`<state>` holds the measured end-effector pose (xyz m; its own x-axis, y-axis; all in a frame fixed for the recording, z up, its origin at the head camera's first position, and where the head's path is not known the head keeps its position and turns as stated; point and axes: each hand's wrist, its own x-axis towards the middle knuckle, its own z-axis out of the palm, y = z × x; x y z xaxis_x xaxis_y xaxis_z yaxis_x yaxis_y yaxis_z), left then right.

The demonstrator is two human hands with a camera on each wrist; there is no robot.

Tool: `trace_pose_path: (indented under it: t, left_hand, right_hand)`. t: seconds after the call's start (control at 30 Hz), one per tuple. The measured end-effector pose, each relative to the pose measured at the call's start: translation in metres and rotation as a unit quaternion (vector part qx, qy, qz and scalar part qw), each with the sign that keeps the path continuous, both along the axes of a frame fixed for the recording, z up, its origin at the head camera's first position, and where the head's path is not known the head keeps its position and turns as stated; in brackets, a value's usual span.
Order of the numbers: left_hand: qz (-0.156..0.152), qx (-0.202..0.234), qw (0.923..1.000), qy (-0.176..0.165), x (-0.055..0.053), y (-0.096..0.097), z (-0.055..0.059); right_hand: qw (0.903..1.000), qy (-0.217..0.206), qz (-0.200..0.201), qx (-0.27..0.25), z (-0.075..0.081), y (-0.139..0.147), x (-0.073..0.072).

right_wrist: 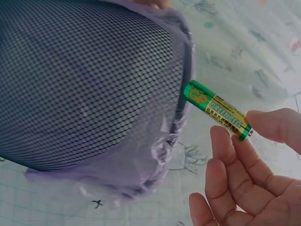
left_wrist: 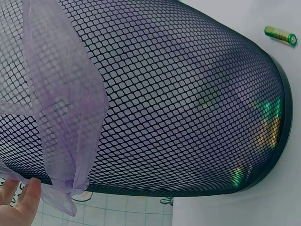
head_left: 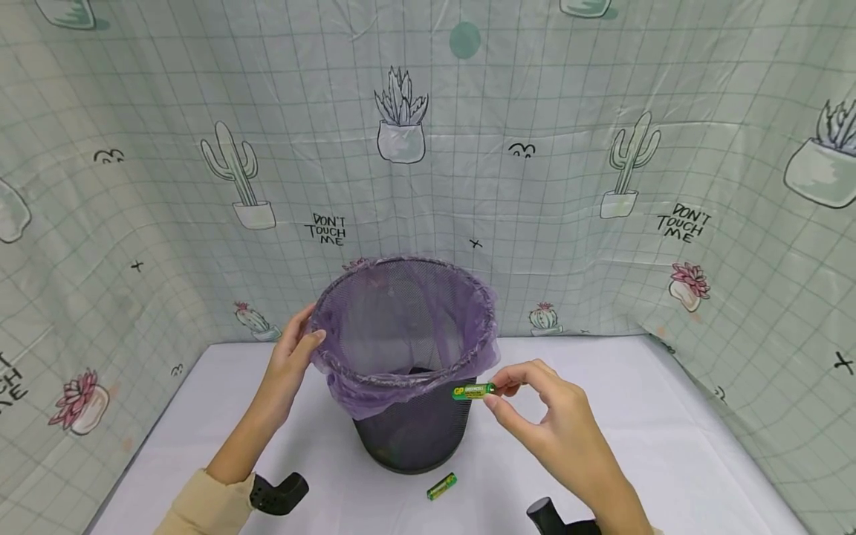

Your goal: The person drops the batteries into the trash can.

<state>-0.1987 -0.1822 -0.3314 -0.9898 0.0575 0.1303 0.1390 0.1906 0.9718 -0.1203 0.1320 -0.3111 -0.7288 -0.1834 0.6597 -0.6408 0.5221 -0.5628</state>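
A black mesh wastebasket [head_left: 414, 438] stands on the table, its rim tipped toward me. It is lined with a thin purple bin bag [head_left: 368, 400] folded down over the rim. At the rim's left side, my left hand [head_left: 289, 364] grips the edge, thumb on top and fingers outside. My right hand [head_left: 551, 409] pinches a green and yellow GP battery [right_wrist: 217, 109] by its terminal end between thumb and fingertips. The battery is held at the basket's front right, just outside the rim. Another green battery [head_left: 442, 486] lies on the table by the basket's base.
A white cloth covers the table [head_left: 602, 446]. Behind and at both sides hangs a grid-patterned curtain [head_left: 508, 200] with cactus drawings. Green and orange shapes [left_wrist: 270, 127] show through the mesh near the basket's bottom. A black strap mount [head_left: 279, 494] sits at my left wrist.
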Motion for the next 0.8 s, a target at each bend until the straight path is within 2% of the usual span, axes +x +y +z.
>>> trace_pose_path:
  t: [0.2,0.47,0.8]
  left_hand:
    - [0.001,0.002,1.0000,-0.001,-0.001,0.000,0.000]
    - [0.000,-0.001,1.0000,0.000,0.001,0.000,0.000]
    - [0.003,-0.001,1.0000,0.000,0.002,0.000,0.001]
  right_hand:
    - [0.9997,-0.022,-0.004,0.010,0.018,-0.006,-0.010]
    - [0.9987,-0.045,-0.009,0.022,0.033,-0.016,-0.023]
    - [0.9959,-0.059,-0.004,0.067,0.030,-0.028,-0.042]
